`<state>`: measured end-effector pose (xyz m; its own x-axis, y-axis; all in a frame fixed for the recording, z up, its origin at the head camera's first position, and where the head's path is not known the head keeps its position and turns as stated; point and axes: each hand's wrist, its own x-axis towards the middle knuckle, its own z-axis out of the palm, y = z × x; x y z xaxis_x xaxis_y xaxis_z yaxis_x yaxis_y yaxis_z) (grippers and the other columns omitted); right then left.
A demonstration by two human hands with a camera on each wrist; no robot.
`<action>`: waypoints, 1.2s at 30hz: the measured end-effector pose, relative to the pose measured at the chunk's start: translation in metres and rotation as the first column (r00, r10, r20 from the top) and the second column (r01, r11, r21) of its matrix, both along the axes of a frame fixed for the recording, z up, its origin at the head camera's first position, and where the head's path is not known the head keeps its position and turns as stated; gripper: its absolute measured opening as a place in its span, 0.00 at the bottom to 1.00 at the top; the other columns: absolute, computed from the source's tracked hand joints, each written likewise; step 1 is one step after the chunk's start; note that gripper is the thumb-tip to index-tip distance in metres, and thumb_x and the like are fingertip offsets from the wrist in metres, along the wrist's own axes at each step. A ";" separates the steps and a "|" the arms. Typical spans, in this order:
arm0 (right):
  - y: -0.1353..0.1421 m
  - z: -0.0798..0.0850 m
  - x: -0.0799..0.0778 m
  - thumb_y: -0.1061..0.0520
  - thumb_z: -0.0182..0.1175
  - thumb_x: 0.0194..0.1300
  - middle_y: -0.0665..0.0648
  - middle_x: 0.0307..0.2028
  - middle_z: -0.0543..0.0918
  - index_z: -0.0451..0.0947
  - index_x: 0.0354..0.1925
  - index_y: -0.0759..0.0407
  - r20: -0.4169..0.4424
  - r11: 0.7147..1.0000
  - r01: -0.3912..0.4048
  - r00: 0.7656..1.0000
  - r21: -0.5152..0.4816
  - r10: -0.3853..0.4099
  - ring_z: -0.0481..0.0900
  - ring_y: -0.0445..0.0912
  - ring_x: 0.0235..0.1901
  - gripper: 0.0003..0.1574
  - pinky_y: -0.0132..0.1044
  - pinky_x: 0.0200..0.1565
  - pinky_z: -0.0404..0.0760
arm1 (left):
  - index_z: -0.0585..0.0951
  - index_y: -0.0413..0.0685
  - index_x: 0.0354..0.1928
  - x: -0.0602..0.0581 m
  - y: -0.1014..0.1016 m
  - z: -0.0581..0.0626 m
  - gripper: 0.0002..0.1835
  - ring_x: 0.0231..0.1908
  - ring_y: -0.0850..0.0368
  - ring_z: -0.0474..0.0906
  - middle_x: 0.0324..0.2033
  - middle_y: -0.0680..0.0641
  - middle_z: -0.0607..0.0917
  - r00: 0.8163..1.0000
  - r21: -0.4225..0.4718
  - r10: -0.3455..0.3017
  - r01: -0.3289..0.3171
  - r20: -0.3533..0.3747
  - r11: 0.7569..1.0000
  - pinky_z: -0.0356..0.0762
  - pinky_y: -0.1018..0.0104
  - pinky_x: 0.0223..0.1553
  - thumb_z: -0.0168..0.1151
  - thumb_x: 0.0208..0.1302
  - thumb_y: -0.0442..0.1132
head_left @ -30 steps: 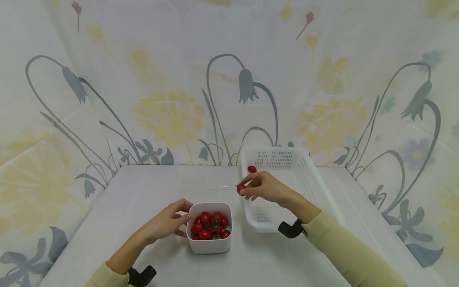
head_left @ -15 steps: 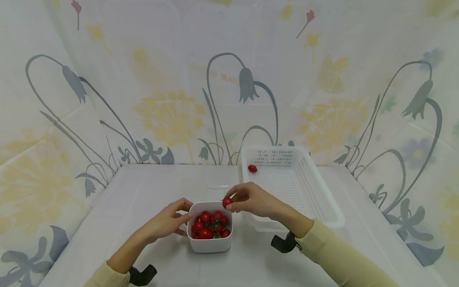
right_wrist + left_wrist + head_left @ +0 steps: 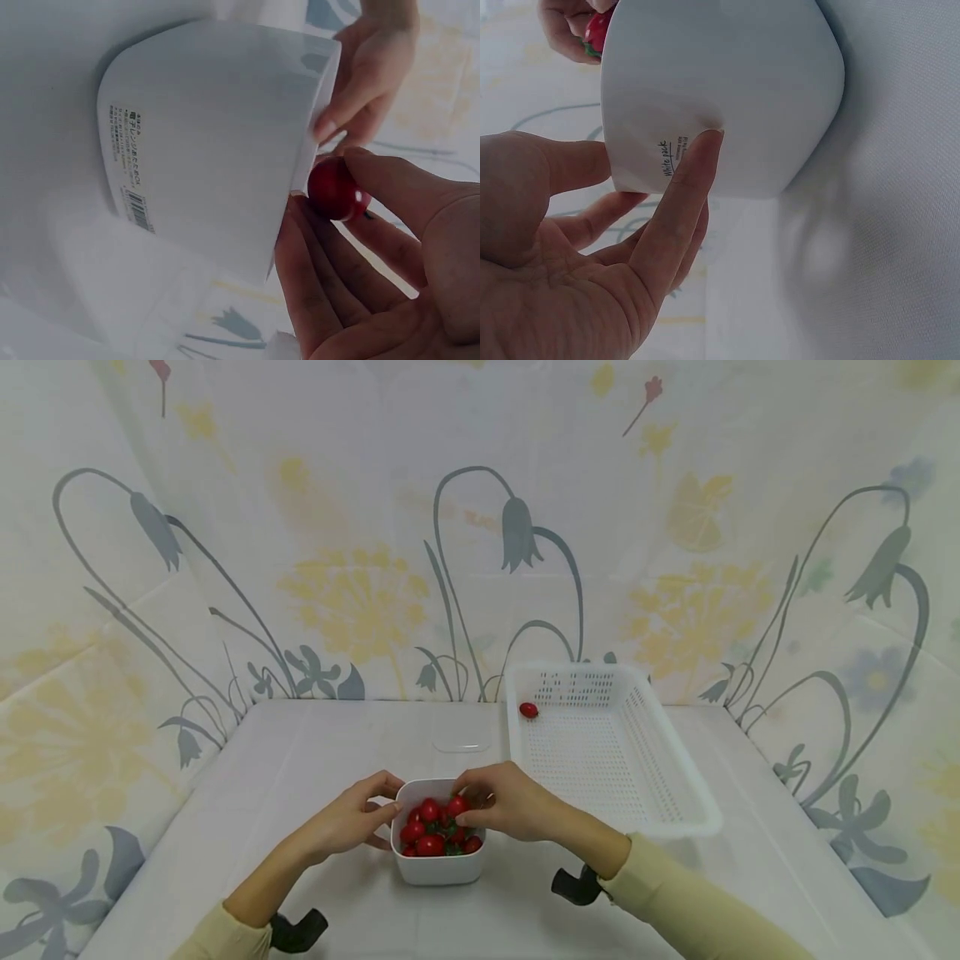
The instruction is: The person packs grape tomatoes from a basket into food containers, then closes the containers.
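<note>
A white square container point(image 3: 441, 872) holds several red cherry tomatoes point(image 3: 430, 845) with green stems. At its left side, my left hand point(image 3: 337, 827) grips it, thumb at the rim and fingers against the outer wall. Over the container's right side is my right hand point(image 3: 513, 806), fingertips reaching inside the rim. Between thumb and fingers it pinches a cherry tomato point(image 3: 335, 189), seen clearly in the right wrist view. The lower tomatoes are hidden beneath the upper ones.
Right of the container stands a white perforated basket point(image 3: 686, 793), with one cherry tomato point(image 3: 528, 710) in its far left corner. A thin, shiny rounded outline point(image 3: 461, 750) lies on the white table behind the container. A flower-printed sheet point(image 3: 360, 510) hangs behind.
My right hand has carried the cherry tomato from the basket's left edge leftward and down, into the container's mouth. My left hand has stayed at the container.
</note>
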<state>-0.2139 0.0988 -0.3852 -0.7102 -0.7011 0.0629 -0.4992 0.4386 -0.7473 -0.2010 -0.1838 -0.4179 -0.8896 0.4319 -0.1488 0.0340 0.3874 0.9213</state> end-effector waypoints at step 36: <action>-0.024 -0.006 -0.003 0.56 0.73 0.64 0.45 0.35 0.84 0.85 0.46 0.54 -0.264 0.934 -0.095 0.945 0.345 0.193 0.77 0.39 0.36 0.12 0.23 0.39 0.79 | 0.73 0.42 0.61 0.000 0.000 -0.001 0.15 0.54 0.39 0.81 0.60 0.34 0.76 1.000 -0.007 0.001 -0.001 0.000 1.000 0.90 0.52 0.37 0.57 0.77 0.37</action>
